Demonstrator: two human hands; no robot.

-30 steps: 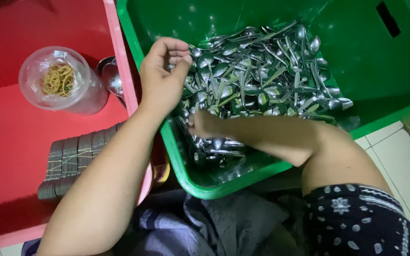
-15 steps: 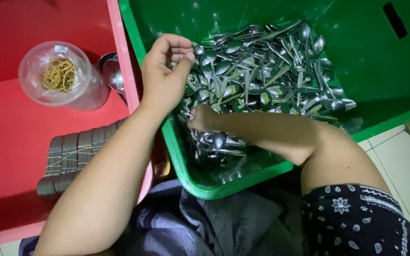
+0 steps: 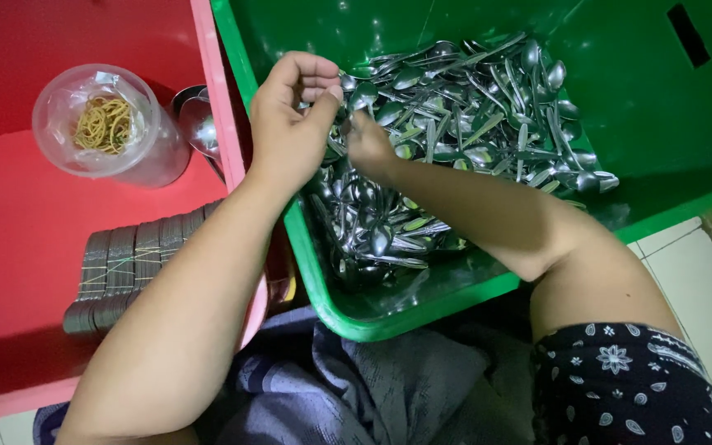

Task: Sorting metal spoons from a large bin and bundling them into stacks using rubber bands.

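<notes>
The right hand (image 3: 370,144) is rising off the heap of spoons (image 3: 455,140) in the green tub (image 3: 356,317), fingers pinched on one spoon, meeting the left hand (image 3: 290,124), which is curling closed around gathered spoon handles just beside it.

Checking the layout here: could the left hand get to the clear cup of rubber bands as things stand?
Probably yes. The left hand hovers over the green bin's rim; the cup of rubber bands stands open-topped in the red tray alongside, only the tray's low wall between.
</notes>
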